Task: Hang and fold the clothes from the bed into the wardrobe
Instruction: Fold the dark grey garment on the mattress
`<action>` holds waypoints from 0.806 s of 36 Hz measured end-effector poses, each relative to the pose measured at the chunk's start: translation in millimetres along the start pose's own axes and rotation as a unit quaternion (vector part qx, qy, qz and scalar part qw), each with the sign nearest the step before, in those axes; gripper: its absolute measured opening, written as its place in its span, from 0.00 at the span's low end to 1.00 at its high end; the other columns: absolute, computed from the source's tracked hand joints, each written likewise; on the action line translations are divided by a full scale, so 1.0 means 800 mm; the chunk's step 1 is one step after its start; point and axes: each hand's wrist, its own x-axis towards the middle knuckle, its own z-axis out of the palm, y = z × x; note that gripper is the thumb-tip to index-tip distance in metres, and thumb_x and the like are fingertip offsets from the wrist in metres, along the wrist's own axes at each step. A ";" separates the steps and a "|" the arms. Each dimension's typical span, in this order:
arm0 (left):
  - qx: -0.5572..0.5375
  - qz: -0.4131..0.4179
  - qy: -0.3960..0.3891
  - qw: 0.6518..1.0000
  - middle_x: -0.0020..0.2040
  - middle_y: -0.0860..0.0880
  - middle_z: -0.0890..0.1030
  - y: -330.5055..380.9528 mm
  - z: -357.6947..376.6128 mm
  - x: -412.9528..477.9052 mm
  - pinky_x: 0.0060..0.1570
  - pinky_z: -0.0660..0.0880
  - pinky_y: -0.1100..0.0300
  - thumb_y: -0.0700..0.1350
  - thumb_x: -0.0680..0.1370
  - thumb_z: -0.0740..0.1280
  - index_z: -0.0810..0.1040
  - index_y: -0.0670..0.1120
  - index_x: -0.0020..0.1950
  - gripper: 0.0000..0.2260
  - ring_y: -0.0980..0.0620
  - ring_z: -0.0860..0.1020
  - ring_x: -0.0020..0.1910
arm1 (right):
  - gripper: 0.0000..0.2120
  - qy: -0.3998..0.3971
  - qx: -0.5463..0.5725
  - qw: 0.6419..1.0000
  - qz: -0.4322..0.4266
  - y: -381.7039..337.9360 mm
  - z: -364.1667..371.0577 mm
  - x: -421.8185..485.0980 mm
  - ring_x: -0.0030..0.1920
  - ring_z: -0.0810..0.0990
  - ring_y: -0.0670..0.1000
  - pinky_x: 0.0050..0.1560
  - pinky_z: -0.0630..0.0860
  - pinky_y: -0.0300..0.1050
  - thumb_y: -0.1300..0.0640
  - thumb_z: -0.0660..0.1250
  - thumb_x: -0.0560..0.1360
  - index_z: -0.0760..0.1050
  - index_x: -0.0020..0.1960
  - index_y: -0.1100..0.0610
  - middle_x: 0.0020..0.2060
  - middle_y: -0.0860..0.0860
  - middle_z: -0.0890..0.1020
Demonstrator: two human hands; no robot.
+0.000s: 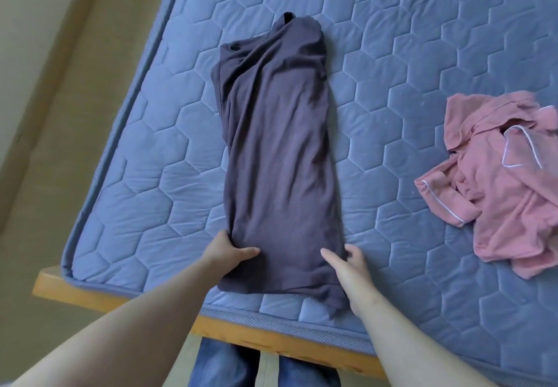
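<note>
On the far left the floor [60,145] is showing beside the bed, and the wooden bed frame [90,294] is sticking out past the corner of the blue mattress [157,175]. The mattress edge is running near the left side of the dark shirt [277,145], so there is less room on that side.

The left hand [231,255] is holding the left edge of the dark shirt near its bottom end. Its thumb is on top and its fingers are tucked under the cloth. The shirt is lying flat on the mattress, folded into one long strip. Its neck end is far from the person, and its bottom end is almost at the front edge of the bed.

The right hand [351,266] is holding the right edge of the strip at the same height. Its thumb is lying on the cloth and its fingers are curling around the side.

I think the step is folding the bottom end up toward the neck. To do it well, both hands should be lifting together, keeping the two sides lined up. Then they should be laying the end down gently and smoothing the wrinkles in the middle. Pulling toward the body could drag the strip off the front edge.

To the right of the shirt there is a wide bare patch of mattress, which is good room for moving. Farther right the pink top [498,193] is lying in a crumpled heap, well apart from the shirt. The wardrobe is not in view.
</note>
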 end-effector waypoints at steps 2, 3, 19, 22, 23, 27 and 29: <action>-0.009 -0.013 -0.045 0.999 0.56 0.44 0.77 -0.001 0.003 -0.002 0.49 0.70 0.58 0.44 0.71 0.74 0.73 0.39 0.61 0.22 0.46 0.75 0.52 | 0.12 -0.029 -0.048 0.998 -0.003 0.000 0.008 0.000 0.50 0.78 0.53 0.55 0.74 0.47 0.59 0.71 0.71 0.70 0.49 0.54 0.48 0.51 0.80; -0.018 -0.023 -0.065 0.997 0.56 0.44 0.78 -0.002 0.002 -0.002 0.50 0.70 0.58 0.44 0.71 0.74 0.75 0.39 0.61 0.21 0.46 0.75 0.51 | 0.10 -0.034 -0.072 0.997 0.000 0.002 0.010 0.000 0.50 0.79 0.54 0.55 0.75 0.48 0.60 0.71 0.71 0.71 0.48 0.55 0.48 0.53 0.81; -0.156 -0.033 -0.218 0.963 0.33 0.44 0.82 0.079 -0.121 -0.047 0.28 0.74 0.64 0.39 0.77 0.64 0.77 0.38 0.47 0.05 0.50 0.80 0.28 | 0.05 -0.259 0.063 0.961 0.068 -0.117 -0.025 -0.058 0.33 0.83 0.53 0.33 0.80 0.42 0.67 0.63 0.75 0.78 0.46 0.64 0.35 0.58 0.84; -0.250 -0.003 -0.175 0.952 0.22 0.49 0.74 0.131 -0.142 -0.053 0.20 0.67 0.70 0.40 0.79 0.60 0.74 0.42 0.39 0.10 0.57 0.72 0.19 | 0.06 -0.253 0.091 0.961 0.063 -0.176 -0.015 -0.056 0.30 0.82 0.50 0.33 0.78 0.39 0.62 0.63 0.76 0.78 0.46 0.61 0.32 0.55 0.84; -0.267 0.017 -0.164 0.949 0.21 0.50 0.74 0.149 -0.150 -0.053 0.20 0.68 0.70 0.40 0.80 0.59 0.74 0.43 0.38 0.11 0.57 0.72 0.18 | 0.07 -0.249 0.108 0.961 0.054 -0.200 -0.012 -0.054 0.29 0.82 0.49 0.32 0.78 0.38 0.61 0.62 0.76 0.78 0.44 0.61 0.31 0.54 0.83; -0.451 0.089 -0.178 0.870 0.27 0.46 0.78 0.227 -0.184 -0.050 0.24 0.74 0.68 0.39 0.80 0.54 0.80 0.40 0.30 0.23 0.55 0.77 0.23 | 0.10 -0.241 0.252 0.937 -0.034 -0.302 0.002 -0.045 0.31 0.83 0.50 0.32 0.80 0.41 0.58 0.58 0.79 0.77 0.47 0.60 0.33 0.54 0.84; -0.572 0.129 -0.189 0.788 0.41 0.43 0.82 0.262 -0.197 -0.050 0.35 0.80 0.60 0.47 0.80 0.58 0.80 0.39 0.45 0.16 0.49 0.83 0.34 | 0.15 -0.250 0.306 0.913 -0.103 -0.343 0.008 -0.040 0.44 0.83 0.49 0.44 0.80 0.44 0.49 0.54 0.80 0.75 0.56 0.54 0.45 0.51 0.83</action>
